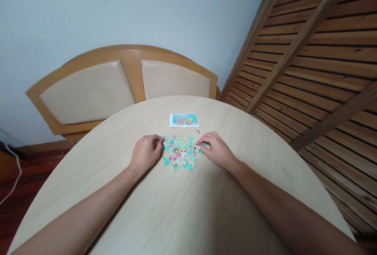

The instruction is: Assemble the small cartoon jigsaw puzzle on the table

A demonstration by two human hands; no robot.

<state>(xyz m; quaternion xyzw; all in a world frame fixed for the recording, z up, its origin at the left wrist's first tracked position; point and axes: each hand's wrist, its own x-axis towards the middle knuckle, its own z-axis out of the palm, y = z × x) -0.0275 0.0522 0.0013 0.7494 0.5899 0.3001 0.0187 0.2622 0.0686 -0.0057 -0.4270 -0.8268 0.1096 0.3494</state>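
pale round table (153,219); loose puzzle pieces (178,153) between left hand (148,149) and right hand (217,149)
the puzzle pieces make a patch with no clear long axis, rightward of the left hand, leftward of the right hand; both about equally near, at its edges; each is curled to a narrow gap; whether either pinches a piece is unclear; beyond lies a picture card (184,120), long side running crosswise

Home, round table (176,208), padded wooden backrest (134,76)
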